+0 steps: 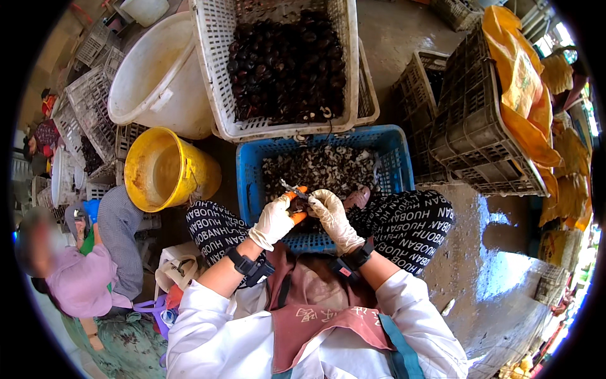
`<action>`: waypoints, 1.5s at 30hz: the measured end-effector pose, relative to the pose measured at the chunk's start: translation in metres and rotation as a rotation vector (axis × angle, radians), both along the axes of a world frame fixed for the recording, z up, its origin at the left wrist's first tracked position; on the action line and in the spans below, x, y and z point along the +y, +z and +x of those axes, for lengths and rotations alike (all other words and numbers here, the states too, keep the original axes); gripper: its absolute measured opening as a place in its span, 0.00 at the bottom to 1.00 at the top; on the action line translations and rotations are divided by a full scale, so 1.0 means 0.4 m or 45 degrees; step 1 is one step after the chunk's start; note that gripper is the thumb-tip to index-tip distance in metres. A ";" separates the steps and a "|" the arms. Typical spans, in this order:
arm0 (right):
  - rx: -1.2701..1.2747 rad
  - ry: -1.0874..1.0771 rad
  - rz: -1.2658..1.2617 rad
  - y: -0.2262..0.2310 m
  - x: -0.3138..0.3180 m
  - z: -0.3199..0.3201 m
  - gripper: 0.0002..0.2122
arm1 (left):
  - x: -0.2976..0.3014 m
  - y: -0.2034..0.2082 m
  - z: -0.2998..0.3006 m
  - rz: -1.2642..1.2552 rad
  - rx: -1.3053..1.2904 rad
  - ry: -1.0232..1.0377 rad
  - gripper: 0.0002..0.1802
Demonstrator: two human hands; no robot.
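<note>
Both my hands are in white gloves above the near part of a blue plastic basket (245, 165). My left hand (274, 218), with orange covers on its fingers, is closed around a small dark shellfish (299, 206). A thin greyish piece (291, 187) sticks out above its fingertips; its kind is unclear. Close beside it, my right hand (333, 218) has its fingers pinched together at the shellfish; what lies between them is hidden. Inside the blue basket is a heap of dark and whitish shell pieces (315, 165).
Beyond the blue basket, a white basket (218, 95) holds many dark shellfish (287, 66). A yellow bucket (202, 174) and a large white tub (136, 95) stand left. Dark crates (480, 120) are stacked right. Another person (82, 271) sits at the far left.
</note>
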State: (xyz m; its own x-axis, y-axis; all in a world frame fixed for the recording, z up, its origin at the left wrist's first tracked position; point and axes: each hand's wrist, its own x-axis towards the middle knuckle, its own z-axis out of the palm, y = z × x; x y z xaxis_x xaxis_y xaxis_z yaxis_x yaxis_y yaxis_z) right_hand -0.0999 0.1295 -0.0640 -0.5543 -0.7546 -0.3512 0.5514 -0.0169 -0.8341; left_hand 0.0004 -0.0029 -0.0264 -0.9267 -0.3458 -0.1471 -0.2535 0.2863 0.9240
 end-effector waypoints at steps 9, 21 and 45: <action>0.343 -0.007 0.104 0.004 0.042 -0.034 0.08 | -0.007 0.029 0.031 0.183 0.078 0.217 0.25; 0.899 0.111 0.433 0.067 0.093 -0.038 0.10 | -0.008 0.061 0.052 -0.139 0.091 0.312 0.29; 1.029 0.262 0.599 0.105 0.078 -0.066 0.10 | -0.007 0.039 0.072 -0.458 0.010 0.350 0.24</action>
